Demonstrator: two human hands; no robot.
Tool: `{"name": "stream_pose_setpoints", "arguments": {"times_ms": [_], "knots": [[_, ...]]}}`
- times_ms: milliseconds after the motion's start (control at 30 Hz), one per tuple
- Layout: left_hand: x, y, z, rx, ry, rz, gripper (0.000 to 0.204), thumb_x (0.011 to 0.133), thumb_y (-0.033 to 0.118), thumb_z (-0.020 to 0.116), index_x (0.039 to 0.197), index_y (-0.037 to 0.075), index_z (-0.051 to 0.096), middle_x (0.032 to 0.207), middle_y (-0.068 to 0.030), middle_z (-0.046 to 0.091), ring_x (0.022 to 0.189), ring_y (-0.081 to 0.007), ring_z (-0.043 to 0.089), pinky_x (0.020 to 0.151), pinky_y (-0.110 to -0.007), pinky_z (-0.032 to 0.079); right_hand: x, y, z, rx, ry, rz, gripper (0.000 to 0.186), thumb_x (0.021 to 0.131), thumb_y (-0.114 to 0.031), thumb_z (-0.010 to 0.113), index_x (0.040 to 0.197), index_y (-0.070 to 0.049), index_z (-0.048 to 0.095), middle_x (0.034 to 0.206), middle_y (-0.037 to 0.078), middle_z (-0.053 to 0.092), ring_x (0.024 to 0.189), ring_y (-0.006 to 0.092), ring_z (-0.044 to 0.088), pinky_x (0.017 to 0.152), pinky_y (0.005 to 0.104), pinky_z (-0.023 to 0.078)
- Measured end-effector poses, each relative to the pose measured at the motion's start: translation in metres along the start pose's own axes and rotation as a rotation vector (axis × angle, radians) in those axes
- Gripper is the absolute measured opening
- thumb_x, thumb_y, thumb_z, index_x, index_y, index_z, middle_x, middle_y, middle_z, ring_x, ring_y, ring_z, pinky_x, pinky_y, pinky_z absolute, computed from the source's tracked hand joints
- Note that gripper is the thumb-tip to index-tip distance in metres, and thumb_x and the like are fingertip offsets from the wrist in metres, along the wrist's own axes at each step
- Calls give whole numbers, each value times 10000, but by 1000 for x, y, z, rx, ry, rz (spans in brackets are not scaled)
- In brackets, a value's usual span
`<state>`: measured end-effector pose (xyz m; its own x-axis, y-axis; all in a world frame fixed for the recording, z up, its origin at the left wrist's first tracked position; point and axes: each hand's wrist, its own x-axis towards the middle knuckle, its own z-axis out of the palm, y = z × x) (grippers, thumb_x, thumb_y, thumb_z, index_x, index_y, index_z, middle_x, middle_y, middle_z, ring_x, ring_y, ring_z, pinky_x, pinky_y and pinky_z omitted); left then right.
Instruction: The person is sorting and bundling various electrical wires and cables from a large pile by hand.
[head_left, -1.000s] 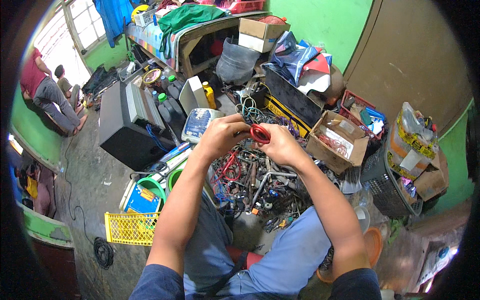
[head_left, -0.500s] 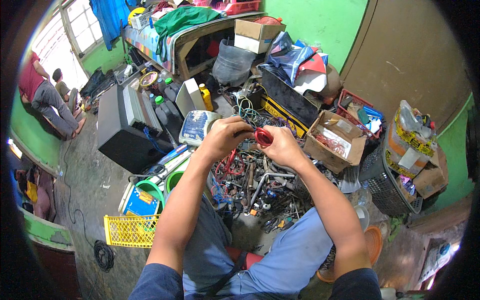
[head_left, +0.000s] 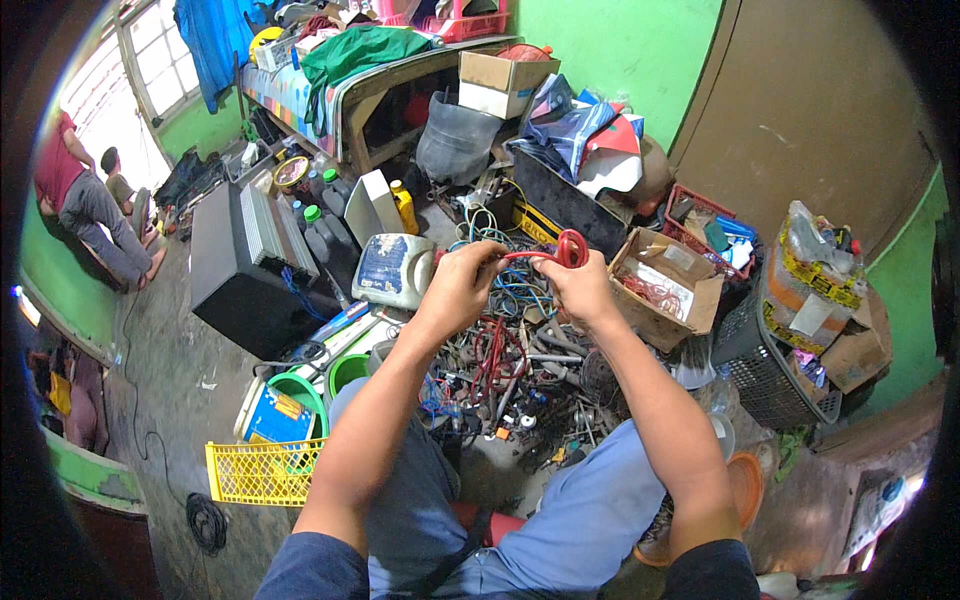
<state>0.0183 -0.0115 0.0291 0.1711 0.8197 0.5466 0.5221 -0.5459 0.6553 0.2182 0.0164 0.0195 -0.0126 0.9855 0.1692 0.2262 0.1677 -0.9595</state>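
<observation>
A red wire [head_left: 525, 256] stretches between my hands above a heap of parts. My right hand [head_left: 585, 292] is closed round it, with a small round coil of the wire [head_left: 573, 247] standing up above the thumb and fingers. The left hand [head_left: 462, 287] pinches the straight stretch a short way off. More red wire [head_left: 496, 352] lies loosely looped on the heap below my hands. Under and around it are tangled cables [head_left: 510, 290], metal pieces and small plastic parts.
To the right stand an open cardboard box [head_left: 668, 285] and a dark crate [head_left: 765, 345]. At left are a white jerrycan [head_left: 395, 270], a black cabinet [head_left: 235, 265] and a yellow basket [head_left: 262, 473]. Two people [head_left: 95, 205] are at far left.
My hands have moved apart, drawing a straight length of red wire between them. The coil now stands upright at my right hand. The view has shifted slightly.
</observation>
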Motion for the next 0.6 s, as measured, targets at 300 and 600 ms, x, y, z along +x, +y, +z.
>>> {"name": "stream_pose_setpoints", "arguments": {"times_ms": [300, 600], "knots": [[-1, 25, 29, -389, 322, -206, 143, 974, 107, 685, 970, -25, 632, 770, -55, 688, 659, -84, 617, 596, -247, 483, -12, -23, -7, 707, -208, 279, 252, 917, -217, 780, 839, -121, 561, 549, -80, 419, 396, 40, 353, 393, 241, 257], [1, 37, 53, -610, 382, -245, 137, 994, 100, 653, 1024, -31, 675, 791, -29, 681, 636, -44, 575, 544, -211, 435, -16, -3, -13, 791, -261, 355, 523, 919, -629, 640, 824, -127, 530, 548, -70, 388, 431, 77, 403, 423, 259, 313]]}}
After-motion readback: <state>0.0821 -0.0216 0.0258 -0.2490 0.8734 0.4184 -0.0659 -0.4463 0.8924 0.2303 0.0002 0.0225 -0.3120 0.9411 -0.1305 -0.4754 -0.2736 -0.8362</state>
